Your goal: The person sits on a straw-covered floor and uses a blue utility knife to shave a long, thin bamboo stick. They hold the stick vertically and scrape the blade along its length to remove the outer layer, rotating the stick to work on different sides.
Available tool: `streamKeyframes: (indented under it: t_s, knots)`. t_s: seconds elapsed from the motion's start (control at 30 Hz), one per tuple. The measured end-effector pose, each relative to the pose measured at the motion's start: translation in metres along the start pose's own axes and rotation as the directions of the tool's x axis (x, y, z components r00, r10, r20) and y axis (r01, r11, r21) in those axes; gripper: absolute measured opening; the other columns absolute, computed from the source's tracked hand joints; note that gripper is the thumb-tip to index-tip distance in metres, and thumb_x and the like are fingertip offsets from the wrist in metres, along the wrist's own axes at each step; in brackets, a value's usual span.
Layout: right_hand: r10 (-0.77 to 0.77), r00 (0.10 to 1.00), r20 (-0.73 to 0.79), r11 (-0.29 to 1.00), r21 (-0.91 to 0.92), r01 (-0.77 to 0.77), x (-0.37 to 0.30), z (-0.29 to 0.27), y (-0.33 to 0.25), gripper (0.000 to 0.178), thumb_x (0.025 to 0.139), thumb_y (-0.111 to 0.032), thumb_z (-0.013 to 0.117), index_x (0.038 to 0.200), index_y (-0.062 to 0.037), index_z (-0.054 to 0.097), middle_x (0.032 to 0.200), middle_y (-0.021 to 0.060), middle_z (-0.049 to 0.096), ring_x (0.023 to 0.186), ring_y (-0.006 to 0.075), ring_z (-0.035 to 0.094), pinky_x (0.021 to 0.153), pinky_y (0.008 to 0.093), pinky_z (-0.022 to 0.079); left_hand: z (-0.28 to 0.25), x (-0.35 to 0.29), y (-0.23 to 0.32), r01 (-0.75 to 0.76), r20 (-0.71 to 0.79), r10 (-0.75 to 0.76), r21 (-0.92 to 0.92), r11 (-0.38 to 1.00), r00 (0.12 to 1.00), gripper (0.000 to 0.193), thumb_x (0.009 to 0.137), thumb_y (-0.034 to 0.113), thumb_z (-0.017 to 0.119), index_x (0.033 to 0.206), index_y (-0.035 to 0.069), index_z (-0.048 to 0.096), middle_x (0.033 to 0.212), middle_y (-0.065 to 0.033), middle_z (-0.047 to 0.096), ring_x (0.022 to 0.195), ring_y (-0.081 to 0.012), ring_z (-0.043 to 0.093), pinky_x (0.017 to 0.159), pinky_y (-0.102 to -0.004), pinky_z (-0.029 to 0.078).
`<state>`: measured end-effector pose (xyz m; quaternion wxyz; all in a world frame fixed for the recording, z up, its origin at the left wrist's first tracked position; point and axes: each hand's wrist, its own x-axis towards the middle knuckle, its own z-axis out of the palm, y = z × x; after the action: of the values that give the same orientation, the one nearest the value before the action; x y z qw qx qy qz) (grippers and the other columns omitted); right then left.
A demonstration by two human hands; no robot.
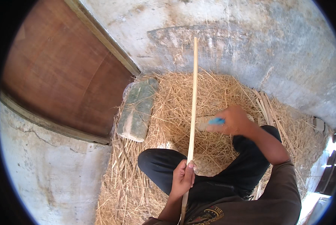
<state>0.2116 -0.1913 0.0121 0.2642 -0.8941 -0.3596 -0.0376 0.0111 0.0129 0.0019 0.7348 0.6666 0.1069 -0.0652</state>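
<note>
My left hand (183, 176) is closed around the lower part of a long, pale wooden strip (194, 101). The strip rises nearly upright in the picture, its far end in front of the wall, and its near end passes by my shirt. Off to the right of the strip, my right hand (233, 120) is closed on a blue-handled tool (216, 121). Motion smears this hand, and the tool's working end cannot be made out clearly. A gap shows between the right hand and the strip.
Dry straw and shavings (213, 84) cover the floor. A greenish stone block (139, 108) lies left of the strip, near a brown wooden door (63, 71). Several loose strips (267, 108) lie at the right. My bent legs (160, 165) flank the work, with a stained wall (243, 48) beyond.
</note>
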Motion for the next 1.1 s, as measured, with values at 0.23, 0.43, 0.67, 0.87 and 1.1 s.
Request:
streamKeyframes:
  t_s: [0.23, 0.43, 0.67, 0.87, 1.1]
  knots:
    - [-0.055, 0.994, -0.092, 0.998, 0.001, 0.056, 0.01, 0.015, -0.02, 0.076, 0.073, -0.081, 0.052, 0.052, -0.0074, 0.059, 0.043, 0.0085, 0.05, 0.039, 0.0264, 0.054, 0.041, 0.0383, 0.04, 0.004, -0.005, 0.002, -0.016, 0.021, 0.017, -0.019, 1.0, 1.0, 0.023, 0.102, 0.023, 0.044, 0.088, 0.006, 0.046, 0.05, 0.005, 0.041, 0.039, -0.0013, 0.037, 0.037, -0.0177, 0.029]
    - [-0.073, 0.997, -0.017, 0.989, -0.132, 0.07, 0.003, 0.023, -0.025, 0.079, 0.072, -0.083, 0.05, 0.052, -0.0075, 0.06, 0.042, 0.0064, 0.049, 0.037, 0.0241, 0.053, 0.039, 0.0378, 0.04, 0.008, -0.006, 0.004, 0.0, -0.037, 0.001, 0.034, 0.999, 0.999, 0.021, 0.102, 0.02, 0.046, 0.085, 0.006, 0.047, 0.055, 0.0071, 0.041, 0.046, 0.0011, 0.036, 0.041, -0.0178, 0.028]
    - [0.031, 0.998, -0.056, 0.995, -0.092, -0.036, 0.023, 0.023, -0.007, 0.082, 0.071, -0.087, 0.046, 0.054, -0.0074, 0.061, 0.043, 0.0066, 0.05, 0.038, 0.024, 0.052, 0.039, 0.0381, 0.039, 0.008, -0.005, 0.004, -0.01, -0.082, 0.021, 0.138, 0.99, 0.996, 0.021, 0.1, 0.019, 0.049, 0.084, 0.005, 0.05, 0.057, 0.007, 0.041, 0.051, 0.0011, 0.036, 0.044, -0.0199, 0.029]
    - [0.001, 0.993, -0.122, 0.985, -0.169, -0.021, 0.027, 0.028, 0.004, 0.073, 0.072, -0.081, 0.053, 0.05, -0.0109, 0.056, 0.042, 0.0049, 0.049, 0.038, 0.0229, 0.052, 0.038, 0.037, 0.039, 0.006, -0.013, -0.005, -0.008, -0.057, 0.016, 0.142, 0.99, 0.998, 0.02, 0.1, 0.018, 0.049, 0.086, 0.004, 0.05, 0.057, 0.0072, 0.041, 0.05, 0.0012, 0.036, 0.044, -0.02, 0.028]
    - [-0.067, 0.991, -0.113, 0.985, -0.164, 0.048, 0.019, 0.024, -0.011, 0.071, 0.071, -0.08, 0.056, 0.049, -0.0122, 0.055, 0.042, 0.0035, 0.046, 0.037, 0.0211, 0.048, 0.038, 0.0358, 0.037, 0.005, -0.02, -0.003, -0.001, -0.042, 0.005, 0.096, 0.995, 0.999, 0.018, 0.1, 0.017, 0.048, 0.088, 0.003, 0.05, 0.056, 0.0072, 0.042, 0.05, 0.0013, 0.036, 0.044, -0.0199, 0.028]
